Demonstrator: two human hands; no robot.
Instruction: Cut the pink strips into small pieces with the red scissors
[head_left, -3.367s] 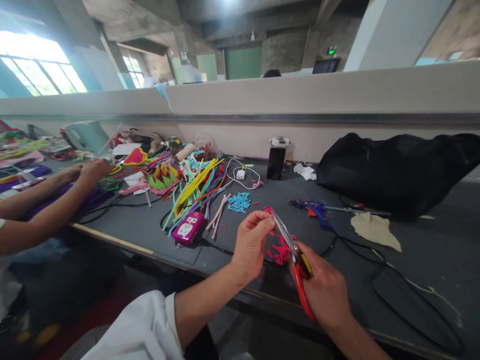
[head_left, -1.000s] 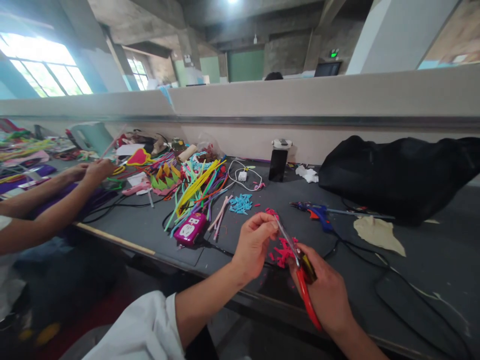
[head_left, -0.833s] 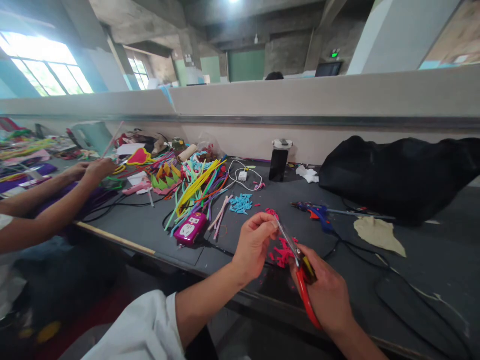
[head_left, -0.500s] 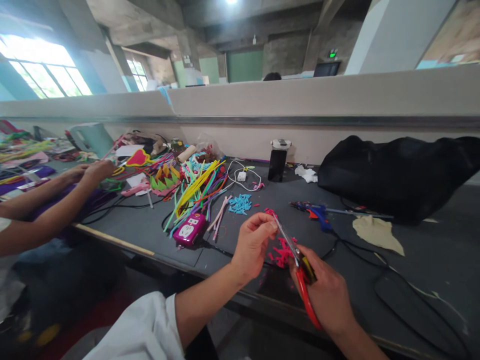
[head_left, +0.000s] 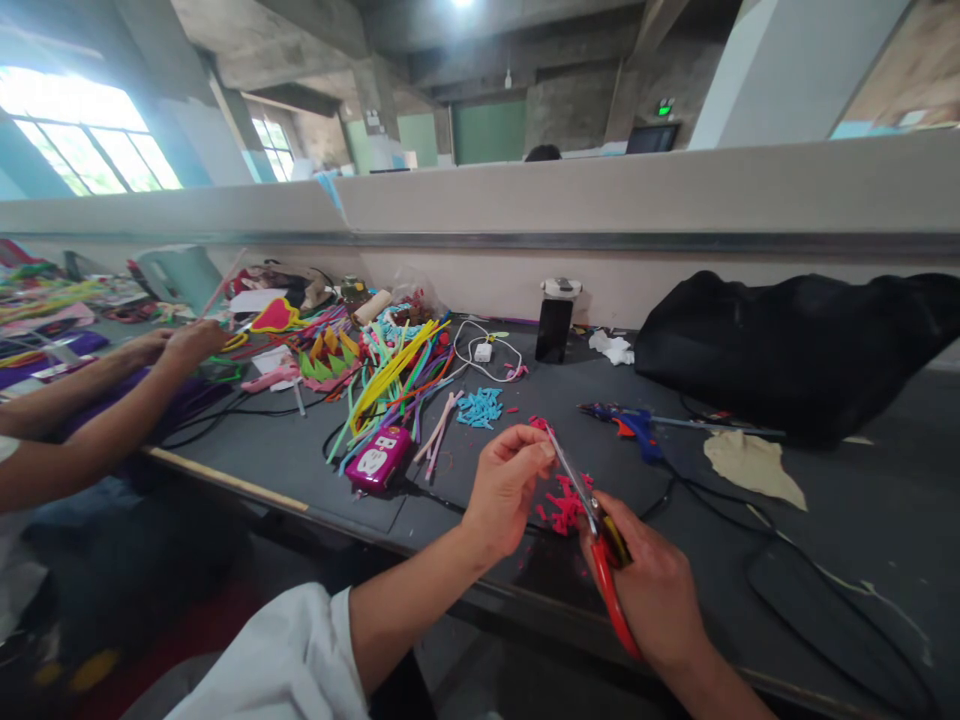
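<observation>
My left hand (head_left: pixel 510 490) is closed in a pinch above the dark table. A small pink-red piece (head_left: pixel 538 423) shows at its fingertips, close to the scissor tips. My right hand (head_left: pixel 656 575) grips red-handled scissors (head_left: pixel 577 483), whose blades look nearly closed and point up and left to my left fingertips. Below the blades lies a small heap of pink-red cut pieces (head_left: pixel 566 508), partly hidden by my right hand. Farther back sits a pile of blue cut pieces (head_left: pixel 479 408).
Pipe cleaners (head_left: pixel 397 375) and a purple box (head_left: pixel 380 460) lie to the left. A blue glue gun (head_left: pixel 639 432), its cable and a black bag (head_left: pixel 787 350) are on the right. A phone (head_left: pixel 553 330) stands at the back. A co-worker's hands (head_left: pixel 191 345) hold a pink stick at left.
My hands and the scissors have stayed practically still. At left, the pink stick in the co-worker's hands has tipped slightly upward.
</observation>
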